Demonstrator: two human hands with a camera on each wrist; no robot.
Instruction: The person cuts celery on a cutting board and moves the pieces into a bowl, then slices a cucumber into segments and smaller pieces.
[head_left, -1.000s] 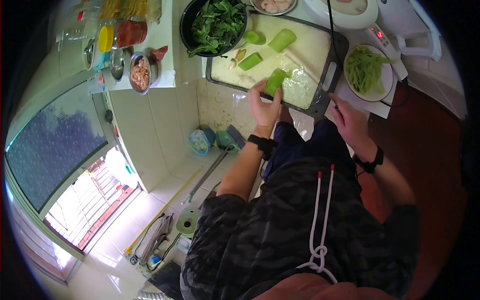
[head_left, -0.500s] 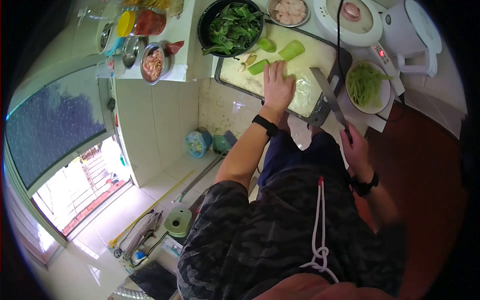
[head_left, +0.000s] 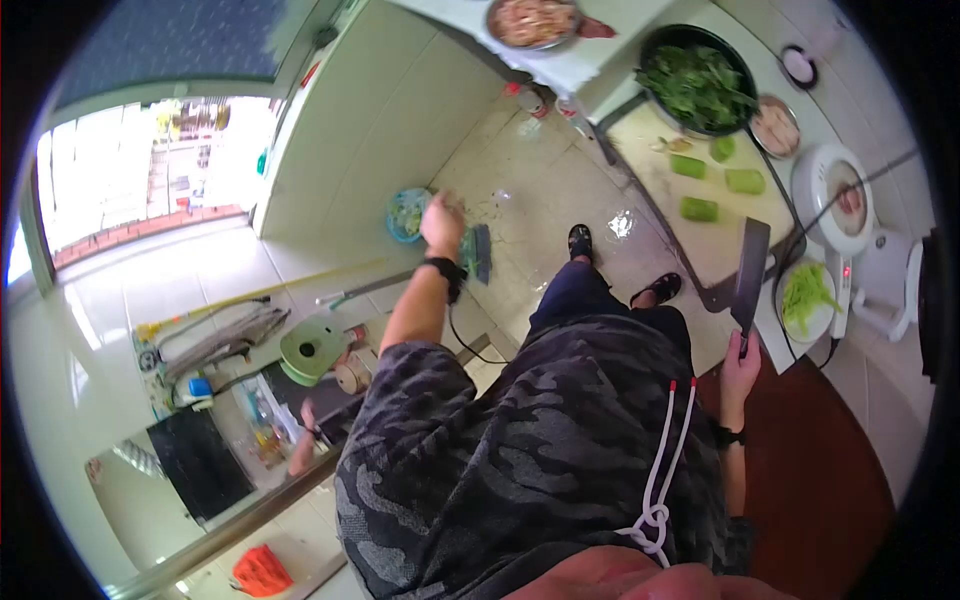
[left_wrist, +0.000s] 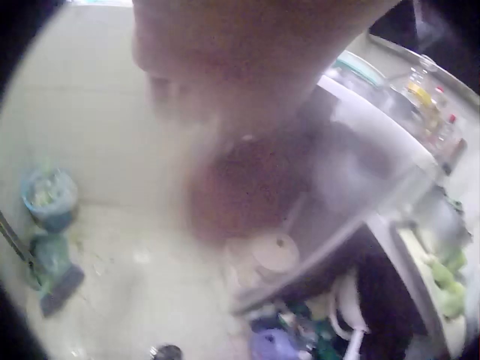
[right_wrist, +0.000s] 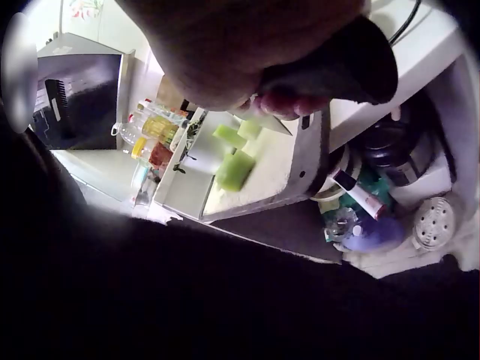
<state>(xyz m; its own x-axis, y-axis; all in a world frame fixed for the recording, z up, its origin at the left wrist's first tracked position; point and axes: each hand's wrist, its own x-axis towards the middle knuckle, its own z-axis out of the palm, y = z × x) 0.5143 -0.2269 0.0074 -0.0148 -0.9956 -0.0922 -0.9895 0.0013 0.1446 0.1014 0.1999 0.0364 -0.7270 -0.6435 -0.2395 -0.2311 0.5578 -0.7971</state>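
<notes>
In the head view, my right hand grips a kitchen knife by its dark handle, the broad blade pointing up beside the cutting board. The right wrist view shows those fingers wrapped round the handle. Several green stem pieces lie on the board with some garlic. My left hand is off the board, stretched out beside the blue-rimmed waste bin in the head view. Blur in the left wrist view hides its fingers, and I cannot tell whether it holds anything.
Around the board stand a black pot of leafy greens, a bowl of pale pieces, a white cooker and a plate of green shreds. A bowl of chopped meat sits farther left. A broom stands by the bin.
My left hand has left the green pieces on the board and swung left to the bin. The view has turned left. The knife, earlier slanted over the board's edge, now points more upright.
</notes>
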